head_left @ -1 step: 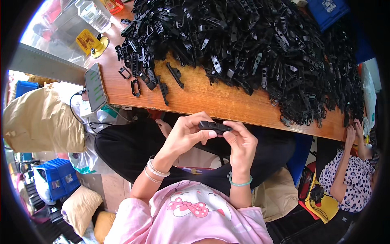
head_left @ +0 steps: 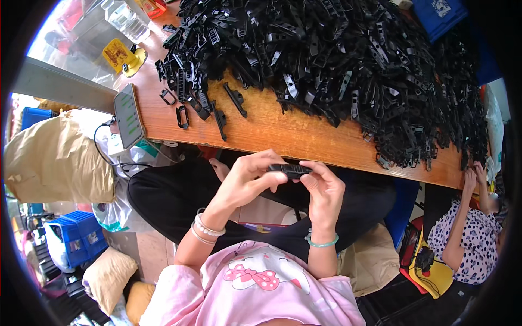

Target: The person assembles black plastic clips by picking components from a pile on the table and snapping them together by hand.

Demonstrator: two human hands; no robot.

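A small black plastic part (head_left: 291, 171), ridged on top, is held level between both hands just off the table's near edge. My left hand (head_left: 247, 176) pinches its left end, thumb along the near side. The right end sits between the thumb and fingertips of my right hand (head_left: 323, 187). Beyond my hands, two long black plastic pieces (head_left: 235, 100) lie apart on the wooden table (head_left: 283, 127). To their left are small black frame-shaped pieces (head_left: 181, 117). A big heap of similar black parts (head_left: 326, 60) covers much of the table.
At the table's left edge stands a phone (head_left: 129, 117) with a cable, near a yellow holder (head_left: 122, 57) and a water bottle (head_left: 125, 20). A blue bin (head_left: 437, 16) is at the far right. Another person's hands (head_left: 474, 178) are at the table's right end.
The black part has turned slightly in my fingers, so more of its ridged top shows. Both hands keep hold of it in nearly the same place.
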